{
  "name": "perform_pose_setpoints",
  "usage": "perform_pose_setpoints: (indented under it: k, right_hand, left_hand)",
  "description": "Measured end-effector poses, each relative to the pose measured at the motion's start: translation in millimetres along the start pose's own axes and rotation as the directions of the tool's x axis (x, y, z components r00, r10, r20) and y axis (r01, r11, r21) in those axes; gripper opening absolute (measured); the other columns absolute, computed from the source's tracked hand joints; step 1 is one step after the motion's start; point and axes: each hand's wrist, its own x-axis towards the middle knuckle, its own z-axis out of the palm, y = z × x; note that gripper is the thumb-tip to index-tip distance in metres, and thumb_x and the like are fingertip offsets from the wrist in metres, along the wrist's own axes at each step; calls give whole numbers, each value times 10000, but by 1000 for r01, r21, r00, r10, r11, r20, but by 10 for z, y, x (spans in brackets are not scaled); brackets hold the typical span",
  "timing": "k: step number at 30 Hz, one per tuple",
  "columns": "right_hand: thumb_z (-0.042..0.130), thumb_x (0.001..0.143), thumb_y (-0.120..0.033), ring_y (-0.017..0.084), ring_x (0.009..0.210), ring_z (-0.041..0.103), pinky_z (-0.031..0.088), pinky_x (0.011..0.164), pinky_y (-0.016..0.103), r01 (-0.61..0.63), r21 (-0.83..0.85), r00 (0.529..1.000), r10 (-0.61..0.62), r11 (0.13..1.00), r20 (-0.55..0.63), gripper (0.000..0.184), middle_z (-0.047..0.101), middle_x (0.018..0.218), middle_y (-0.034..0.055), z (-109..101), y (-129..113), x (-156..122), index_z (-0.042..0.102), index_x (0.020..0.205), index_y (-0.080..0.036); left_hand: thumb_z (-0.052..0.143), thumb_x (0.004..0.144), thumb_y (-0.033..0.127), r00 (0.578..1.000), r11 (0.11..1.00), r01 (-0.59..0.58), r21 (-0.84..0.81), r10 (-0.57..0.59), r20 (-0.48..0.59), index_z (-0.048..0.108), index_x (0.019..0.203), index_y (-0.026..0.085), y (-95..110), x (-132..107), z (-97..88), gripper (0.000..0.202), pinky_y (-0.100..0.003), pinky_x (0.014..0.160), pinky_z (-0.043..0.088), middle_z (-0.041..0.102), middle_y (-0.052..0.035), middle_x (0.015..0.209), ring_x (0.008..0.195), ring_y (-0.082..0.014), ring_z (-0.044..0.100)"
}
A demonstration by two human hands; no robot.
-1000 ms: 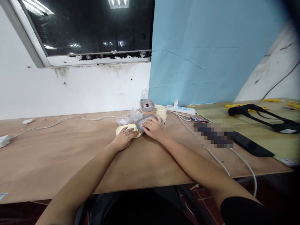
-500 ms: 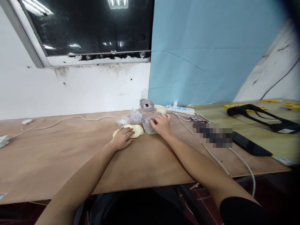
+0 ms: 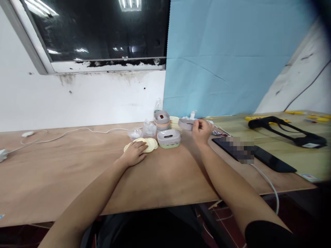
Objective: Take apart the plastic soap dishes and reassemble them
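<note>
My right hand (image 3: 203, 132) is closed on the right end of a shallow grey soap dish (image 3: 185, 124), held above the table to the right of the stacks. Beneath my left hand (image 3: 134, 154) lie several thin, round, pale yellow discs (image 3: 151, 144); its fingers are stretched out flat over them. Between the hands stands a stack of rounded soap dishes (image 3: 169, 140), grey on top with a dark slot and light green at the bottom. Behind it is another stack (image 3: 162, 119), in grey and peach.
Clear plastic cups (image 3: 149, 129) and a clear bowl (image 3: 134, 134) stand left of the stacks, with a bottle (image 3: 158, 104) behind. A white cable (image 3: 88, 129) runs along the back. At right lie a dark tablet-like slab (image 3: 274, 159) and a black frame (image 3: 287, 132).
My right hand has lifted a grey soap dish off the front stack and carried it right, exposing the slotted dish below. My left hand has stayed on the discs.
</note>
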Motion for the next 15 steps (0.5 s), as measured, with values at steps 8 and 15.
perform_pose_setpoints:
  k: [8, 15]
  right_hand:
    - [448, 845, -322, 249, 754, 565, 355, 718, 357, -160, -262, 968, 204, 952, 149, 286, 681, 778, 126, -168, 558, -48, 678, 844, -151]
    - [507, 840, -389, 243, 706, 584, 347, 628, 318, -131, -274, 872, 242, 953, 425, 293, 701, 775, 107, -48, 433, -82, 707, 878, -179]
  left_hand:
    - [508, 895, 349, 1000, 1000, -11, -17, 11, -12, 540, 1288, 217, -26, -1, 15, 416, -446, 1066, 373, 571, -97, 1321, 1262, -257, 485]
    - [483, 912, 337, 1000, 1000, 10, 3, -10, 5, 533, 1292, 221, -27, -10, 9, 400, -442, 1060, 379, 567, -87, 1333, 1268, -243, 486]
